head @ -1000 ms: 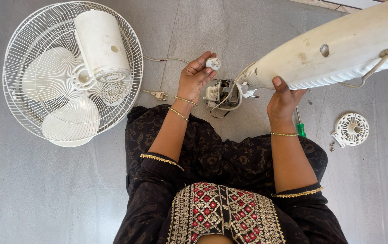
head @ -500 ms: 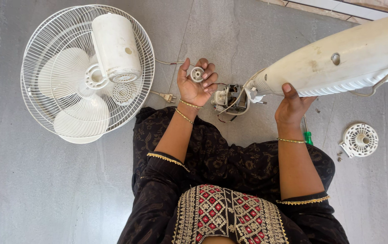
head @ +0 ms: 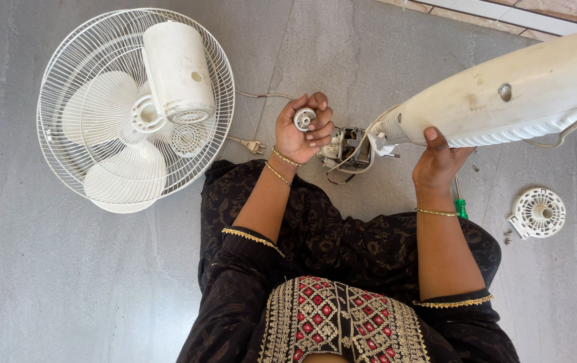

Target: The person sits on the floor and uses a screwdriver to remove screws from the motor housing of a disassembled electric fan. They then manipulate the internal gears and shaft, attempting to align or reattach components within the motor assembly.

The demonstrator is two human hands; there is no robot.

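Grey stone floor (head: 46, 282) under fan parts

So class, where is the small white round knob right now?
The small white round knob sits in the left hand, raised over the grey floor, just left of the exposed switch assembly.

- You wear a black dress (head: 342, 235) with a faint floral pattern.
- Its chest panel (head: 345, 323) carries red and gold lattice embroidery.
- Gold trim edges both sleeves.
- Thin gold bangles circle your left wrist (head: 280, 165) and right wrist (head: 436, 212).
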